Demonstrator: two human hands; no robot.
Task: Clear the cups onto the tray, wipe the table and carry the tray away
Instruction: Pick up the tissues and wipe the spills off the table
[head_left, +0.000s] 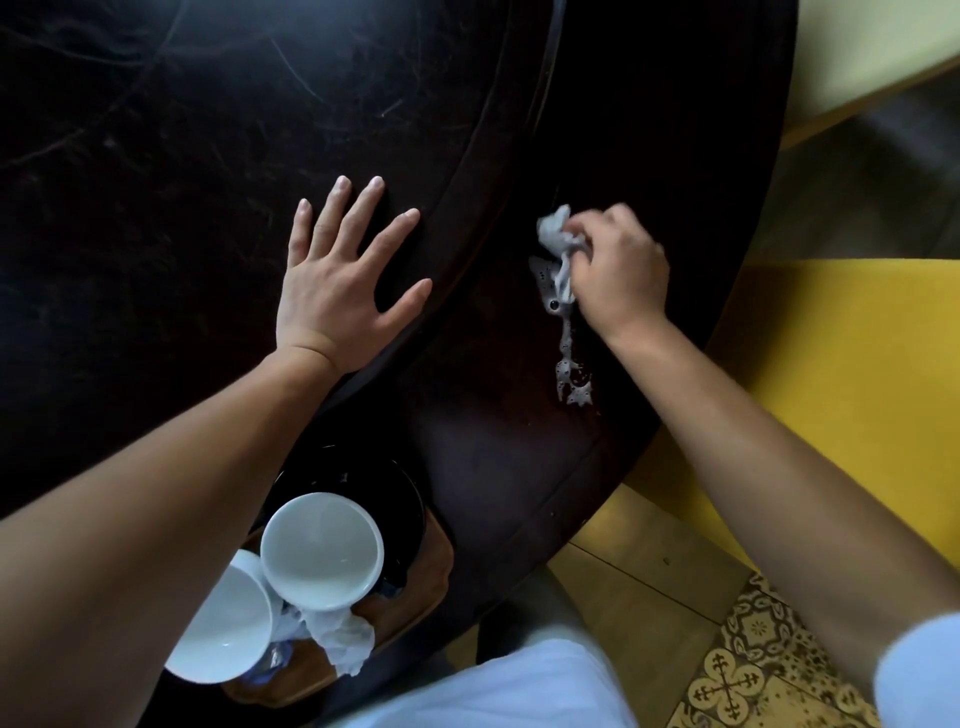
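Note:
My right hand (621, 270) grips a crumpled white tissue (555, 234) and holds it against the dark round table (493, 457), at the top of a streak of spilled liquid (567, 358). With fingers spread flat, my left hand (340, 275) rests on the raised inner disc of the table (156, 182). Near the table's front edge sits a wooden tray (426, 587) carrying two white cups (322, 551) (223, 634), a dark plate (395, 499) and used tissue (345, 642). My left forearm hides part of the tray.
A yellow seat (831, 364) stands right of the table, with a pale yellow one (872, 52) at the upper right. Wooden and patterned floor tiles (737, 675) show below.

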